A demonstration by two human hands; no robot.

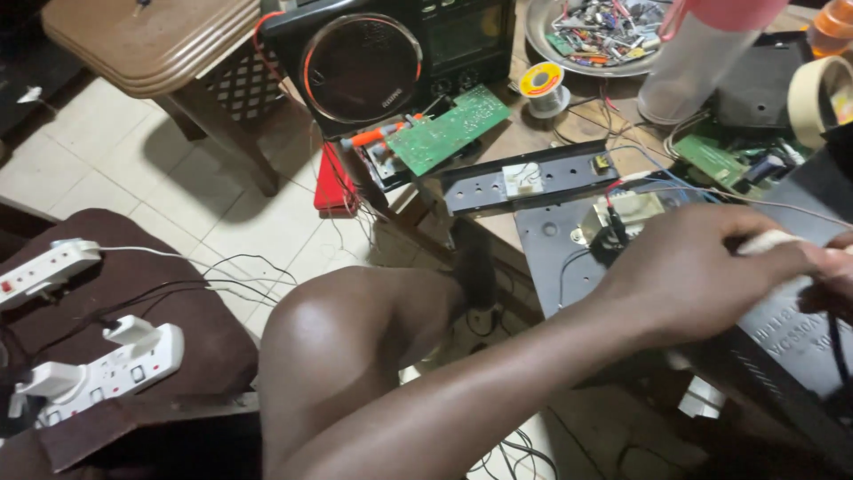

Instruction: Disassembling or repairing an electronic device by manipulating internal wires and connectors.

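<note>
Two bare hands, no gloves. Left hand (689, 271) on the right side of the scene, with a long bare arm running down to the near edge, no sleeve, no watch, no band. Only a small bit of the right hand (831, 271) seen at the far right edge. One bare knee (333, 342) in the middle, uncovered.

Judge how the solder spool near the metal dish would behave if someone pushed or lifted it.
The solder spool stands on its flat end, so a push would probably slide it rather than roll it. Tipped over, its round flanges would likely roll. It is wound with metal wire, so it may feel heavy for its size.
</note>
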